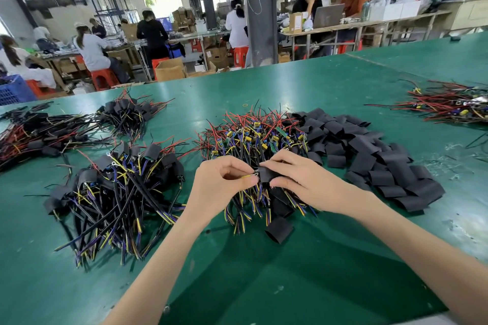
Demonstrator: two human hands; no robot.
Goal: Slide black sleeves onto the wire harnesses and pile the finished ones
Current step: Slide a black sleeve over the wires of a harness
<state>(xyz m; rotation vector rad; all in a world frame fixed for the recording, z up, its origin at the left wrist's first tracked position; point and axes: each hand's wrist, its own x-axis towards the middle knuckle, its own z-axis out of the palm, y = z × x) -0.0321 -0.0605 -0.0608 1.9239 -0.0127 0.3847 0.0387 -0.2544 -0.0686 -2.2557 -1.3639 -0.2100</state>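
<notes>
My left hand (221, 179) pinching a yellow wire end (249, 176), my right hand (298, 177) gripping a black sleeve (266, 174) against it, over the harness heap (250, 137) on the green counter (290, 272), the harness body hidden behind my fingers (280, 163), loose sleeves (369, 150) right, finished pile (118, 187) left.

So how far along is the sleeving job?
Done: a pile of sleeved harnesses at left. In hand: the right hand holds a black sleeve while the left hand pinches a yellow wire at its mouth. Remaining: a heap of bare harnesses and many loose sleeves.
</notes>
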